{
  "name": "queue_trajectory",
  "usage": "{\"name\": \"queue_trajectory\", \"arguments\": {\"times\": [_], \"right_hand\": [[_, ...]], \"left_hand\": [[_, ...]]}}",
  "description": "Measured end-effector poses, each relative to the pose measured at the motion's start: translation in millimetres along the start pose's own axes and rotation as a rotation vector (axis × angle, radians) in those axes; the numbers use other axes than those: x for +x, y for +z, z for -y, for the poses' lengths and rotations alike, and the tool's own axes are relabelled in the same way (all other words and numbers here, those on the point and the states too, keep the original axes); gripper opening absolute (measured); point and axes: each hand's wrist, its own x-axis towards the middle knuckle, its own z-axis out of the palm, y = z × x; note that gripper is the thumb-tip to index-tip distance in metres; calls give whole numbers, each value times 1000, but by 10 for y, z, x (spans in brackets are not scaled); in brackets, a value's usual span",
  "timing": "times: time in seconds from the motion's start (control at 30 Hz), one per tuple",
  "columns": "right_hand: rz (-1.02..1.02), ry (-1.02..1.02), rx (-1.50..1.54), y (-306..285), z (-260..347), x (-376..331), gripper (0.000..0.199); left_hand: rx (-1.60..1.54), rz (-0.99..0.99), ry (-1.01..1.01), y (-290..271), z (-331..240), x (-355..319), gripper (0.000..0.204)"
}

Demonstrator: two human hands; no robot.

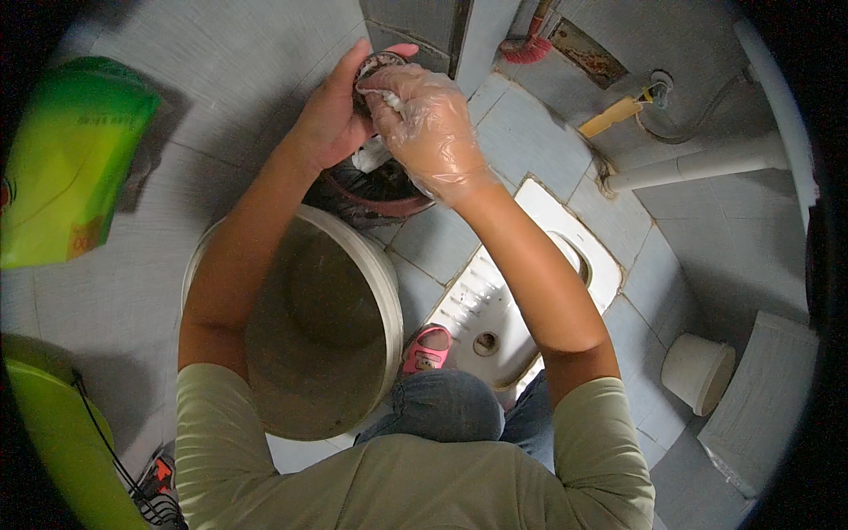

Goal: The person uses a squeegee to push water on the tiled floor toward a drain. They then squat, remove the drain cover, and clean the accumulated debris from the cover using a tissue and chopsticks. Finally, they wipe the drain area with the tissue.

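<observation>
1. A large grey bucket (322, 327) fills the centre of the frame, standing on the tiled floor (530, 132) beside a white squat toilet (495, 300) at centre right.
2. A dark red basin (380, 199) sits just above the bucket, directly under both hands.
3. At upper centre, the left hand (327, 119), bare, has its fingers closed around a small round dark object (375, 66), holding it over the basin with the forearm rising from lower left.
4. The right hand (428, 128), in a clear plastic glove, curls its fingers onto a white scrubbing pad (371, 155) pressed against the object; the wrist is bent inward, the forearm slanting up from lower right.
5. Likely risk: the wet object could slip from the bare hand's grip under the rubbing pressure and fall into the basin or onto the tiles.
6. A pink sandal (427, 349) shows at lower centre, between the bucket and the toilet.
</observation>
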Motion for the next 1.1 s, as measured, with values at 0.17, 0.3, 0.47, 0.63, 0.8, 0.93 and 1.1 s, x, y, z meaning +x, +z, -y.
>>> {"name": "queue_trajectory", "arguments": {"times": [0.17, 0.3, 0.47, 0.63, 0.8, 0.93, 1.1], "right_hand": [[4, -131, -75, 17, -29, -27, 15], [77, -157, -131, -11, -22, -46, 14], [-266, 72, -26, -74, -39, 13, 9], [-169, -89, -138, -33, -96, 79, 10], [-136, -182, -130, -11, -139, 73, 8], [-33, -242, -126, -13, -188, 8, 8], [-95, 107, 4, -47, -83, -62, 9]], "left_hand": [[0, 26, -41, 22, 6, 4, 47], [-21, 25, -41, 9, -20, -30, 46], [119, -57, 82, 243, -75, -103, 46], [-76, -59, 2, 229, -91, -44, 47], [-7, -81, 27, 193, -70, -27, 48], [19, -75, 10, 170, -87, -17, 50], [0, -102, 26, 101, -45, -64, 51]]}}
